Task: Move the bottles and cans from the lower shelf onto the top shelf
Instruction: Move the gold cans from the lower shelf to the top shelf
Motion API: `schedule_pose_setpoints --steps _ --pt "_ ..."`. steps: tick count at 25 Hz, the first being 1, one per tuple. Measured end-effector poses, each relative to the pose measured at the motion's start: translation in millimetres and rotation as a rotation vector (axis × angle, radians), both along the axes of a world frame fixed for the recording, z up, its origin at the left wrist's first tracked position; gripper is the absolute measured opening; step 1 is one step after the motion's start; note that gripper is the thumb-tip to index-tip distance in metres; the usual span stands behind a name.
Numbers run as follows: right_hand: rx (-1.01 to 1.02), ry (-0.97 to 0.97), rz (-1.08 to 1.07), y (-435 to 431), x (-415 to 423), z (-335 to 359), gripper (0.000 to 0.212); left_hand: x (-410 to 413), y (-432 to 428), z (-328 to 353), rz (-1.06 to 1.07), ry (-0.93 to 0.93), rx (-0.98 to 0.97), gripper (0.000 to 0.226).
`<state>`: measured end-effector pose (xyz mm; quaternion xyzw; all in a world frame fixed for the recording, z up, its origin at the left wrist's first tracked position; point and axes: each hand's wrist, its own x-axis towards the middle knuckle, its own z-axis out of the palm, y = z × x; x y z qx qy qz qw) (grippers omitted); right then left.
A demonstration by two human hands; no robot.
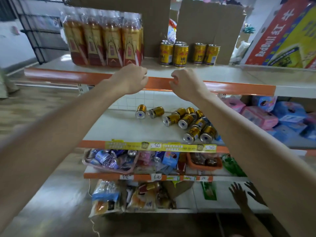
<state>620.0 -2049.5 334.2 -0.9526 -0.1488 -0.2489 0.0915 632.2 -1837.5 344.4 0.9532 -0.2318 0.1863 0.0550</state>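
Nearest, at the bottom, snack packets [109, 197] crowd the two lowest shelves, under handwritten tags [157, 177] reading "6元" and "10". Above them a yellow price strip [160, 147] marked "5.0" twice fronts the lower shelf [119, 127]. There, gold cans [185, 121] lie on their sides, clustered right of centre, ends facing out. Pink and blue packs [273, 115] sit to their right. Higher, the left hand [135, 79] and right hand [186, 84] hang at the top shelf's [222, 74] orange edge, fingers clenched, holding nothing. Beyond them stand upright cans [180, 55] of the same gold make, with a wrapped bottle pack [104, 40] at left. A carton [282, 36] printed "RedBull 红牛" leans at right, and cardboard [210, 23] stands behind.
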Motion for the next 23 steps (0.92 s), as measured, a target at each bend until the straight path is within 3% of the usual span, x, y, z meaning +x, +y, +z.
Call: schedule_pose_setpoints --steps 4,7,10,15,18,23 --pt "0.009 0.140 0.122 14 -12 -16 0.024 -17 19 -8 -0.023 -0.076 -0.053 0.033" --pt "-0.001 0.249 0.160 12 -18 -37 0.024 -26 30 -22 -0.018 -0.044 -0.034 0.045" --pt "-0.031 0.364 0.173 -2 -21 -62 0.022 -26 38 -46 0.029 0.060 -0.039 0.053" --pt "0.119 0.598 0.023 -37 -19 -114 0.027 -30 34 -130 0.122 0.341 -0.078 0.045" --pt "0.206 0.638 -0.082 -53 -24 -144 0.041 -20 21 -174 0.178 0.453 0.009 0.045" --pt "0.113 0.653 -0.127 -82 -28 -192 0.040 -15 -28 -216 0.216 0.646 0.063 0.041"
